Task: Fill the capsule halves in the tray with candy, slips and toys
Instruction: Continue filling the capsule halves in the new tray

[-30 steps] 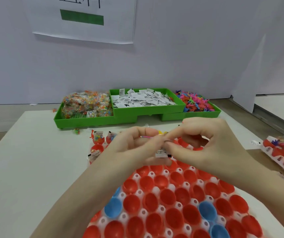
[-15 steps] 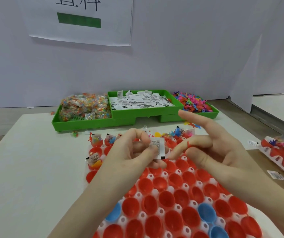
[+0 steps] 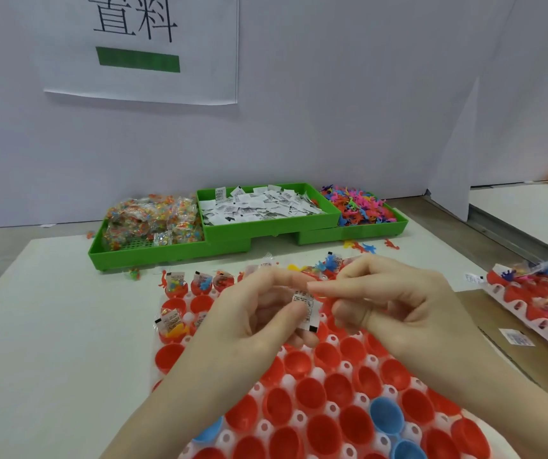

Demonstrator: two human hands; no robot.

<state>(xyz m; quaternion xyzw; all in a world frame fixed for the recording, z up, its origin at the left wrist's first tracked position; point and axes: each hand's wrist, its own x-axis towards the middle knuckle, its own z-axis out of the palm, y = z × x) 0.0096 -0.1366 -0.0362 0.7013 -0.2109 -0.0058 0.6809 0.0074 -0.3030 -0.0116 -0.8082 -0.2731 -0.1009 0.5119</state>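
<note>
The left hand [image 3: 252, 323] pinches a small printed slip [image 3: 306, 311] between thumb and curled fingers, holding it just above the far part of the tray [image 3: 332, 409] of red and blue capsule halves. The right hand [image 3: 395, 309] is beside it, its forefinger stretched to the slip's upper edge and the other fingers loosely curled; whether it has hold of the slip or only touches it, I cannot tell, and a second slip stuck behind the first cannot be ruled out. The sensible way to do this step, in my judgement, is to peel off a single slip, check that only one comes away, and drop it into the nearest red half that has no paper yet. The far row of halves [image 3: 200, 283] already carries candy, slips and toys, while the halves near the person look empty, so working row by row from the far side should keep any from being missed. The slip is light and may flutter or catch on a rim, so release it low, right over the cup. Fresh slips lie in the middle green bin [image 3: 266, 207], with the candy packets [image 3: 150, 220] in the bin to its left and the toys [image 3: 358, 207] in the one to its right, at the back of the bench [image 3: 51, 326].
</note>
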